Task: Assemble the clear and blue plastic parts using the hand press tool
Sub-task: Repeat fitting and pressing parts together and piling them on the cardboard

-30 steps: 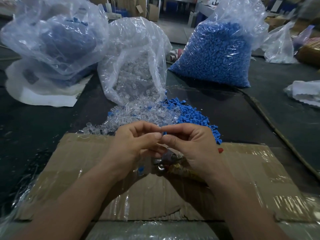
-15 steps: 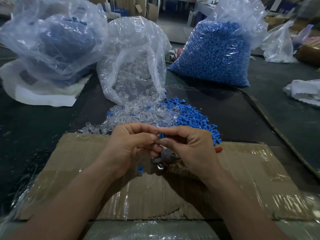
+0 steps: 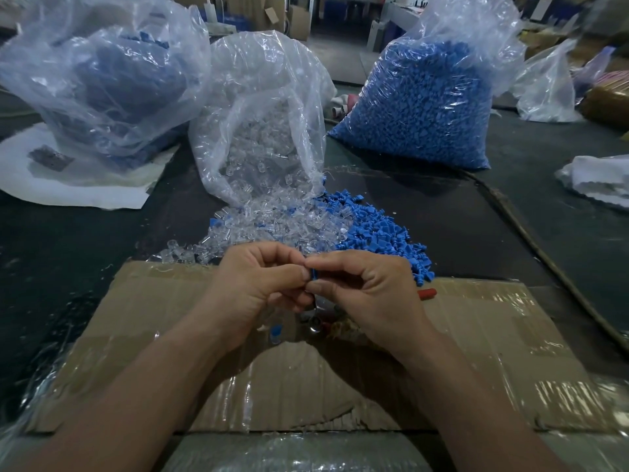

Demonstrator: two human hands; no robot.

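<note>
Fingertips (image 3: 299, 274) of both hands meet just above the far edge of a cardboard sheet (image 3: 476, 352), and I see them pinching one small blue part (image 3: 313, 274) between them. The left hand (image 3: 253, 287) curls inward, thumb and forefinger closed on the part's left end, other fingers folded beneath. The right hand (image 3: 371, 294) mirrors it, with forefinger on top and thumb below and the remaining fingers bent loosely. Whether a clear piece is also held there, I cannot tell; the fingers hide it. Both forearms reach in from the cardboard's near edge, wrists raised off it.

The cardboard is flat, brown and corrugated, with glossy, wrinkled tape across it. On it, under the hands, lies the hand press tool (image 3: 315, 323), showing only a bit of shiny metal and a red handle tip past the right hand. A tiny blue-capped clear piece (image 3: 276, 332) stands beside the metal.

Just beyond the cardboard's far edge, glassy clear parts (image 3: 272, 226) spill from a crinkled clear bag (image 3: 262, 114), touching a heap of matte loose blue parts (image 3: 381, 236). Farther back stand a full bag of blue parts (image 3: 425, 103) and a cloudy bag (image 3: 102, 80).
</note>
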